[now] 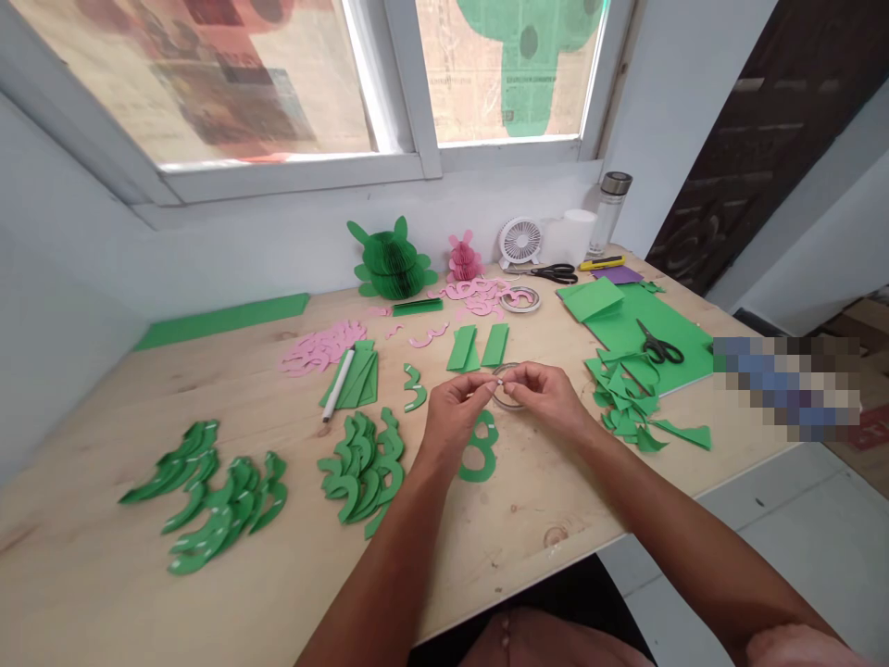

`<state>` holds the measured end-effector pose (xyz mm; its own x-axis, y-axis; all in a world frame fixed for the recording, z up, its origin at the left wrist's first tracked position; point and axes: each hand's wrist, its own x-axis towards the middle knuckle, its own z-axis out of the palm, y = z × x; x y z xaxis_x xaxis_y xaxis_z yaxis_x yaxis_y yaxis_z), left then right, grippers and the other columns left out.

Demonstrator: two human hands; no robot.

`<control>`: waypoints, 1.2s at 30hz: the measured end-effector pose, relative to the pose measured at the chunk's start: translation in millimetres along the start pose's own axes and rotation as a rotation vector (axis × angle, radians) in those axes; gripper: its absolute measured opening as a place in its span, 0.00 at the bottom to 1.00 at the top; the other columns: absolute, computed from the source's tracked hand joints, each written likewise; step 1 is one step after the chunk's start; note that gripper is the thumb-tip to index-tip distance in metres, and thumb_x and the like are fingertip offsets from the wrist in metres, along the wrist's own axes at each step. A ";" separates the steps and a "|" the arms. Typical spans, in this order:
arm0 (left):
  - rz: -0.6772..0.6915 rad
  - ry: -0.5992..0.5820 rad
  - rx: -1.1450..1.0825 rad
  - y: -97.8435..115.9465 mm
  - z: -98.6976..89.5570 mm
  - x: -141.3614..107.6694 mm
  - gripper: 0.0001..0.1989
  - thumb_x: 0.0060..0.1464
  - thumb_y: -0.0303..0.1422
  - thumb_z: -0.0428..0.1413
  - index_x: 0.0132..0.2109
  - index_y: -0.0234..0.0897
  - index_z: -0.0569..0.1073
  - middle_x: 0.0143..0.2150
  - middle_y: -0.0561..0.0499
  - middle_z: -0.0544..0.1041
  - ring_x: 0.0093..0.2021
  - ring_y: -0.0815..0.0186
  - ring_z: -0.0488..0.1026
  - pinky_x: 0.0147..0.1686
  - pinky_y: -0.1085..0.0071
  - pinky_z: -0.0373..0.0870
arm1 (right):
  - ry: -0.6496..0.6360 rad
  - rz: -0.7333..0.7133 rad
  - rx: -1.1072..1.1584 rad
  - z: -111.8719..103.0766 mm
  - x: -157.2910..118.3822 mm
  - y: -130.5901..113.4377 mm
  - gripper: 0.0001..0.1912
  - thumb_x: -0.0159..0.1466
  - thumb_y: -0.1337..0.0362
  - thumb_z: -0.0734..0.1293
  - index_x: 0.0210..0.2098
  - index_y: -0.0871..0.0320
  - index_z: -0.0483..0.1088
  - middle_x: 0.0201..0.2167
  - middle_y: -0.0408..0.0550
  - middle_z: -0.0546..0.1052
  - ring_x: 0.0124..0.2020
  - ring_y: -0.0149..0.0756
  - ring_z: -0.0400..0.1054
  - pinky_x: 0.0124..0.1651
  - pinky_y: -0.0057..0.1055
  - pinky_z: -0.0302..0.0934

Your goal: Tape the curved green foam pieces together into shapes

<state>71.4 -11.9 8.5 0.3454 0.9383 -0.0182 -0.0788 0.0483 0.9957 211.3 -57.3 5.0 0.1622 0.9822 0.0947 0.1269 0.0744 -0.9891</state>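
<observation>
Pink cloth (548, 641) of my clothing lies nearest, below the table's front edge, with both my arms reaching forward over the wooden table (542, 500). My left hand (450, 412) and right hand (552, 394) meet at the fingertips, thumbs and forefingers closed in a pinch on a small white bit (499, 382). It sits right between them, so small that I can't tell what it is.

Just behind my fingers, partly hidden by them, a roll of tape (510, 405) lies flat. On my side of the pinch, between my wrists, there's a green paper cutout (478, 475) with two ring-like loops, one nearer me than the other; it lies on the wood. Folded green strips (495, 346) lie beyond my hands, a heap of wavy green pieces (361, 468) to my left, and green scraps (627, 394) to my right.
</observation>
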 end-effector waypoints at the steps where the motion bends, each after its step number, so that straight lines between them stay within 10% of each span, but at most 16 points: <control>1: 0.007 -0.002 0.005 -0.5 -0.2 0.2 0.07 0.39 0.35 0.61 0.28 0.37 0.78 0.29 0.49 0.78 0.30 0.66 0.72 0.30 0.72 0.67 | -0.001 0.007 0.021 0.2 -0.3 -0.6 0.09 0.54 0.60 0.66 0.29 0.61 0.70 0.24 0.44 0.71 0.25 0.28 0.62 0.27 0.25 0.56; 22: 0.055 -0.058 0.025 -4.3 -1.0 0.5 0.09 0.41 0.36 0.61 0.30 0.36 0.78 0.34 0.48 0.79 0.33 0.64 0.73 0.36 0.69 0.70 | 0.043 0.059 0.106 3.2 -0.7 -4.6 0.11 0.51 0.58 0.68 0.23 0.60 0.66 0.20 0.40 0.68 0.22 0.25 0.58 0.26 0.24 0.52; 36: 0.336 0.037 0.393 5.0 0.2 -7.0 0.06 0.47 0.33 0.56 0.31 0.42 0.78 0.33 0.50 0.80 0.37 0.61 0.73 0.37 0.67 0.66 | 0.063 -0.015 0.025 3.6 -1.1 -5.2 0.08 0.52 0.61 0.65 0.22 0.59 0.66 0.19 0.40 0.67 0.22 0.26 0.58 0.25 0.24 0.52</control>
<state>68.7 -18.3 13.7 0.3280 0.8917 0.3119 0.1803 -0.3832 0.9059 207.0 -58.2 9.6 0.2214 0.9683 0.1158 0.1051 0.0944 -0.9900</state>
